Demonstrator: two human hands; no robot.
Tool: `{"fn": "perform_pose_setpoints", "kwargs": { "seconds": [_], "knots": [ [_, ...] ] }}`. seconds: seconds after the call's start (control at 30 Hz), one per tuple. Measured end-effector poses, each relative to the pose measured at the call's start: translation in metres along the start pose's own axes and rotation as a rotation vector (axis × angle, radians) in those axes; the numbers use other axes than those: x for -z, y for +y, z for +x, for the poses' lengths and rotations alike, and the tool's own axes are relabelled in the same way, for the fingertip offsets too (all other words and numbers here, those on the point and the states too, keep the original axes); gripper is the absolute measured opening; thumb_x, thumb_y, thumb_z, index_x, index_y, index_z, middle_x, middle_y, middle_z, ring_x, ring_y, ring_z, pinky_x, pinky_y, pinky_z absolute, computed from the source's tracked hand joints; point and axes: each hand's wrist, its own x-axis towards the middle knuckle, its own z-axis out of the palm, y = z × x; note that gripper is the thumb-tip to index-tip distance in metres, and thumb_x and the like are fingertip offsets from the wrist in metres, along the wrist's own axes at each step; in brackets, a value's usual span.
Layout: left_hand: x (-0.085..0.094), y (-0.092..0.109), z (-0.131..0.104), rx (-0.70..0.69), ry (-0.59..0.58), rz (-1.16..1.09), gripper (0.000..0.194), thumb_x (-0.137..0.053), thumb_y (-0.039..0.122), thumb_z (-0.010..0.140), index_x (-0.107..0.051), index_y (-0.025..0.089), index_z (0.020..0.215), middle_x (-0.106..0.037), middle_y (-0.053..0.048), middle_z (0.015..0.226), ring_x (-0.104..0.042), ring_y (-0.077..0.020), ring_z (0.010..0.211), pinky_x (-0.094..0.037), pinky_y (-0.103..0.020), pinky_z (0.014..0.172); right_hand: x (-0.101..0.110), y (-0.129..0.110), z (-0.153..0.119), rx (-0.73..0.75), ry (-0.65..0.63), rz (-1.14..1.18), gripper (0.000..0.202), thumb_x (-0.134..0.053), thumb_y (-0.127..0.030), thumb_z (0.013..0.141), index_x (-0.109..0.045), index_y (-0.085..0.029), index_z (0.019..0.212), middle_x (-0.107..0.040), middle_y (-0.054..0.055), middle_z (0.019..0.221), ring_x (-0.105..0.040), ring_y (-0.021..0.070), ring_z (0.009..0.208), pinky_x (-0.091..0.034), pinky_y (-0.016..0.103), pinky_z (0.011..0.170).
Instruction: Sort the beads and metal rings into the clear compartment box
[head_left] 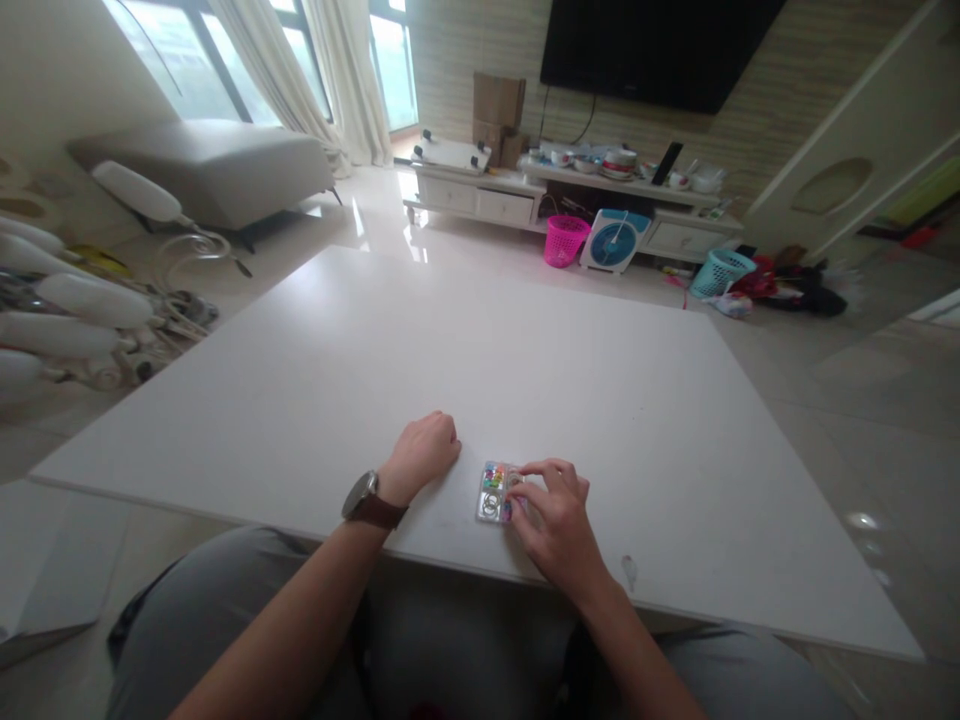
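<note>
Forearms (300,610) over the worktop (555,370): my left hand (424,452) curled closed, my right hand (556,515) touching the clear case (492,492), grip I can't tell.

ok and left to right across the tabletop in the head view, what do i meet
Watch, left hand, small clear box with rings and colourful bits, right hand, small clear thing.

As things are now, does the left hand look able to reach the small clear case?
Probably yes: the left hand is near the clear case, with only bare tabletop between them. However, the right hand partly covers the case's right side.
</note>
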Motion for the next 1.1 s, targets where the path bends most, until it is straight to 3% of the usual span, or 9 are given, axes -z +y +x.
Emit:
{"fn": "perform_pose_setpoints", "kwargs": {
  "seconds": [0.2, 0.4, 0.6, 0.8, 0.93, 1.1],
  "knots": [
    [0.012, 0.001, -0.003, -0.065, -0.025, -0.046, 0.016, -0.047, 0.021, 0.087, -0.06, 0.016, 0.081, -0.066, -0.011, 0.091, -0.062, -0.0213, 0.081, -0.045, -0.033, 0.074, -0.002, 0.003, -0.001, 0.003, 0.011, -0.025, 0.013, -0.062, -0.014, 0.086, -0.069, -0.025, 0.09, -0.064, 0.005, 0.111, -0.047, 0.0258, 0.112, -0.032, 0.044, 0.089],
    [0.017, -0.017, -0.001, -0.049, 0.014, -0.176, 0.012, -0.051, 0.026, 0.086, -0.059, 0.018, 0.082, -0.066, -0.008, 0.092, -0.061, -0.0199, 0.085, -0.046, -0.031, 0.078, -0.003, 0.003, -0.002, 0.012, 0.01, -0.025, 0.012, -0.064, -0.014, 0.084, -0.069, -0.024, 0.089, -0.064, 0.005, 0.111, -0.047, 0.0256, 0.112, -0.032, 0.043, 0.089],
    [0.009, -0.019, -0.001, -0.029, -0.051, -0.135, 0.009, -0.054, 0.022, 0.081, -0.062, 0.018, 0.079, -0.067, -0.008, 0.09, -0.061, -0.02, 0.081, -0.045, -0.03, 0.072, -0.003, 0.003, -0.001, 0.011, -0.01, -0.035, 0.014, -0.064, -0.013, 0.085, -0.069, -0.025, 0.091, -0.064, 0.005, 0.112, -0.047, 0.0258, 0.113, -0.032, 0.042, 0.089],
    [0.012, -0.015, -0.003, -0.031, -0.086, 0.012, 0.015, -0.05, 0.019, 0.081, -0.064, 0.017, 0.076, -0.068, -0.009, 0.083, -0.062, -0.0223, 0.075, -0.043, -0.032, 0.068, -0.002, 0.004, 0.0, 0.014, -0.001, -0.026, 0.011, -0.065, -0.015, 0.084, -0.069, -0.024, 0.088, -0.064, 0.005, 0.111, -0.047, 0.0259, 0.111, -0.032, 0.043, 0.089],
    [0.019, -0.01, -0.006, -0.083, -0.072, 0.007, 0.017, -0.049, 0.018, 0.084, -0.062, 0.017, 0.074, -0.067, -0.01, 0.084, -0.062, -0.0215, 0.075, -0.043, -0.032, 0.068, 0.0, 0.004, 0.0, 0.009, 0.007, -0.029, 0.012, -0.065, -0.014, 0.084, -0.069, -0.024, 0.088, -0.064, 0.004, 0.111, -0.047, 0.0254, 0.112, -0.031, 0.042, 0.089],
    [0.029, 0.013, -0.022, -0.316, -0.072, -0.309, 0.011, -0.053, 0.024, 0.087, -0.061, 0.018, 0.082, -0.066, -0.005, 0.09, -0.059, -0.0173, 0.081, -0.044, -0.028, 0.073, 0.003, 0.005, 0.001, -0.008, 0.036, -0.077, 0.013, -0.064, -0.015, 0.084, -0.07, -0.025, 0.09, -0.064, 0.005, 0.112, -0.047, 0.0263, 0.112, -0.032, 0.043, 0.089]
  ]
}}
